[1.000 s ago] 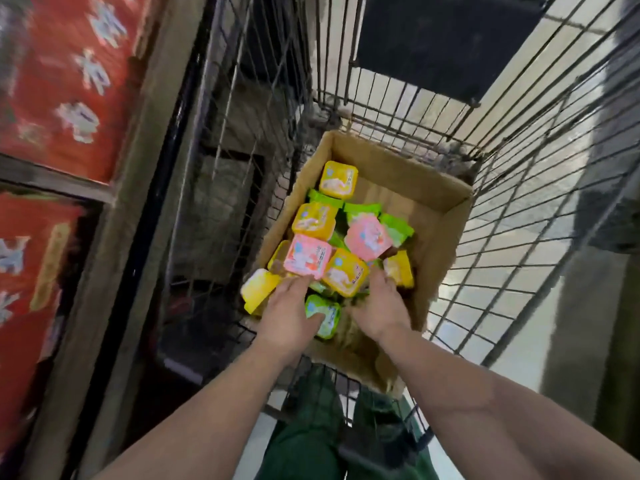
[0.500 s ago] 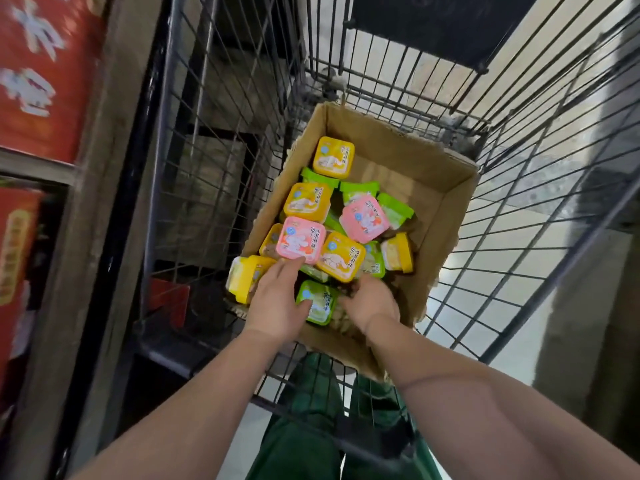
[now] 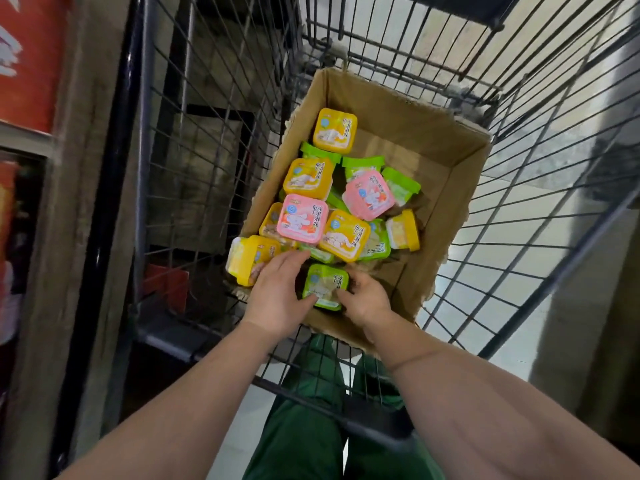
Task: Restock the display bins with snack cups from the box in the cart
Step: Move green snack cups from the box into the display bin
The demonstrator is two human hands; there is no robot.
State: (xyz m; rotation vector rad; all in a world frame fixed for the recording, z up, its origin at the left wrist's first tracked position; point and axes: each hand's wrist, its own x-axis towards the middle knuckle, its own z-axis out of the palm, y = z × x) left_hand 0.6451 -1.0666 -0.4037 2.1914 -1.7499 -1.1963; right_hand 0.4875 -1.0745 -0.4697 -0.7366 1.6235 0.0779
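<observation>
At the bottom centre of the frame, dark green trousers (image 3: 304, 427) show through the near end of the black wire shopping cart (image 3: 194, 140), whose mesh sides rise along the left and right of the frame. Both bare forearms reach over the cart's near rail into an open brown cardboard box (image 3: 446, 202) at the frame's centre.

The left hand (image 3: 277, 292) lies palm down at the box's near left corner, fingers fairly straight and slightly spread; its fingertips touch a yellow square snack cup tipped on its side (image 3: 247, 258), and its thumb rests against the left edge of a green-lidded square snack cup (image 3: 325, 285). The right hand (image 3: 367, 299) curls its thumb and fingers onto the right edge of that same green cup, so the cup sits between the two hands.

Beyond it, a loose heap of yellow, pink and green square snack cups (image 3: 332, 195) fills the box's left half. A red printed panel (image 3: 27, 57) occupies the upper left.
</observation>
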